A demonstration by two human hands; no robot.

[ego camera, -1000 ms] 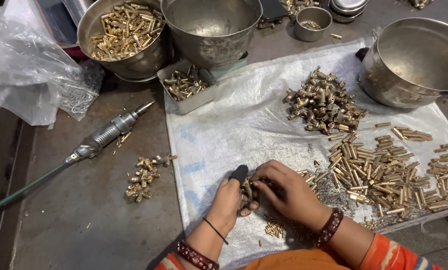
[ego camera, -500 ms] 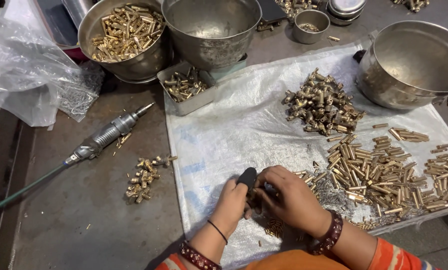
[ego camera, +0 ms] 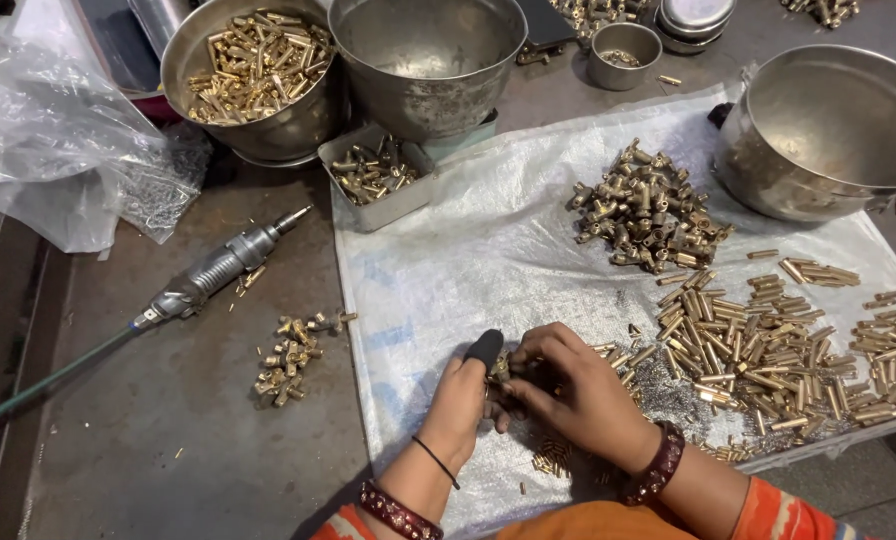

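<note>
Hands: your left hand (ego camera: 465, 392) and right hand (ego camera: 578, 385) pinch, apparently, one small brass fitting (ego camera: 499, 369) | Done: brass pile in round steel bowl (ego camera: 258, 62) | Left: loose brass tubes (ego camera: 758, 350) on white plastic sheet (ego camera: 468, 260).

Steel bowls (ego camera: 828, 140), pneumatic screwdriver (ego camera: 218, 270), crumpled plastic bag (ego camera: 48, 150).

A crumpled clear plastic bag (ego camera: 43, 140) lies at the far left of the surface (ego camera: 168, 440), beside a steel bowl (ego camera: 258, 75) of brass pieces; no labels, signs or screens appear.
</note>
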